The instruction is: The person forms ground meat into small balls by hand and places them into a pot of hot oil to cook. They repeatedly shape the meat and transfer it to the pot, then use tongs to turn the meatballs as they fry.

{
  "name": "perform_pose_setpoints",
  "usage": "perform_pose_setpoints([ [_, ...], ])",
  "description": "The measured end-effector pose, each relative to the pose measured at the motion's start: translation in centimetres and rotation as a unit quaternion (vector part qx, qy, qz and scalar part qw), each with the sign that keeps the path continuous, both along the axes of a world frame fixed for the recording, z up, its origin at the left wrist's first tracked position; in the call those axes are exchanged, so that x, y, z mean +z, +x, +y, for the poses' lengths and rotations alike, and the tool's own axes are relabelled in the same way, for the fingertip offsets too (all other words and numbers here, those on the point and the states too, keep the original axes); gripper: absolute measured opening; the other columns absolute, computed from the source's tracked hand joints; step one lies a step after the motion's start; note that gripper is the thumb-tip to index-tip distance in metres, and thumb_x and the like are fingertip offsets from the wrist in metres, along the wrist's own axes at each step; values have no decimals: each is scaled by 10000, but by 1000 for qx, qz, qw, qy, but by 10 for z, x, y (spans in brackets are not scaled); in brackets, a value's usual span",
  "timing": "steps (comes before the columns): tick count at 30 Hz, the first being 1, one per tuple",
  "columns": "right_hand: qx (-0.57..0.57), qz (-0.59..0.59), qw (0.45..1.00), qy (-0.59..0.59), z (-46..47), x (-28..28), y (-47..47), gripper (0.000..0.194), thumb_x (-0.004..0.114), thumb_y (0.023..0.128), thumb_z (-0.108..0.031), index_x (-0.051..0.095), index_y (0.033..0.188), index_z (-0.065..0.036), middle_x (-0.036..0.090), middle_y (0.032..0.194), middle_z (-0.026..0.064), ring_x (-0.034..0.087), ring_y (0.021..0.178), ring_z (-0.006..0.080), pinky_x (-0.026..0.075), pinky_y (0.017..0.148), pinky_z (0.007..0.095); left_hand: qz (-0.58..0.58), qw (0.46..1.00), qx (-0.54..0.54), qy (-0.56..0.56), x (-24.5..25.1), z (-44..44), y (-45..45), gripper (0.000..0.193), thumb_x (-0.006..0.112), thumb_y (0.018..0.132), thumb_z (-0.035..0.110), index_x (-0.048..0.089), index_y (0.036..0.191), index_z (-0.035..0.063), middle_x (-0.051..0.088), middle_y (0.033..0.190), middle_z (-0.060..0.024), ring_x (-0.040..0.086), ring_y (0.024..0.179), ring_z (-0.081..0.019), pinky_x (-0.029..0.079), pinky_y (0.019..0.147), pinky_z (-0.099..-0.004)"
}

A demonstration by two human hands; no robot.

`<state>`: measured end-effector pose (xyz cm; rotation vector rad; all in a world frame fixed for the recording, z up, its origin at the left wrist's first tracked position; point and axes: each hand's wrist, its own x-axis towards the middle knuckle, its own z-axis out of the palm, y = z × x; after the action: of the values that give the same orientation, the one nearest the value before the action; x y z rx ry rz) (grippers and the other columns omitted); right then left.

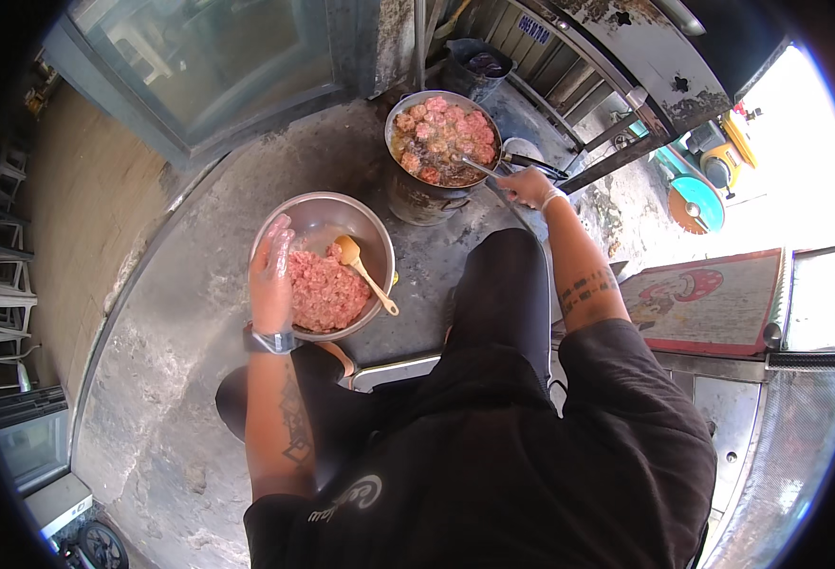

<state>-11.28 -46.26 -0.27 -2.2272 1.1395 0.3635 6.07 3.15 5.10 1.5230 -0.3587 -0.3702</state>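
Note:
My left hand point(271, 274), in a clear plastic glove smeared with residue, is over the left side of a metal bowl point(325, 208). It appears to hold nothing, its fingers extended. Raw minced meat point(326, 293) fills the lower part of the bowl. A wooden spoon point(368, 274) leans in it, its handle over the right rim. My right hand point(526, 188), also gloved, grips a metal utensil point(480, 168) whose tip is among the meatballs in a frying pan point(393, 147). Clumped meatballs point(453, 124), some pink and some browned, lie in bubbling oil.
The pan rests on a round, sooty stove point(421, 203), its black handle point(531, 163) pointing right. Behind it stands a dark bucket point(476, 67). A glass-panelled metal cabinet point(211, 64) borders the concrete floor point(175, 299) at upper left. A metal frame point(613, 139) stands right of the pan.

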Motion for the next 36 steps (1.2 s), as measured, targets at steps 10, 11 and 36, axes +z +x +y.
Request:
perform_pose_setpoints([
  [10,92,-14,958,-270,45,68,-13,407,668,897,-494,794,1084,-156,763,1020,163,736,956,366,580,899,467,6,1000,6,-8,0,-2,-3,384,563,1089,216,621,1386,-20,650,1369,-123,619,1218,-204,463,1069,-322],
  [11,107,10,953,-284,44,69,-9,397,662,904,-488,794,1087,-161,765,1025,157,737,959,366,583,897,468,2,1000,6,-2,0,-2,-3,383,563,1089,217,623,1385,-17,650,1369,-120,619,1214,-201,461,1068,-320],
  [36,-38,-84,990,108,7,-21,53,399,715,904,-429,786,1037,-59,724,810,52,616,574,163,479,512,345,-3,1000,-8,17,6,-4,-2,428,550,1091,237,584,1429,-23,635,1413,-138,601,1282,-237,440,1108,-345],
])
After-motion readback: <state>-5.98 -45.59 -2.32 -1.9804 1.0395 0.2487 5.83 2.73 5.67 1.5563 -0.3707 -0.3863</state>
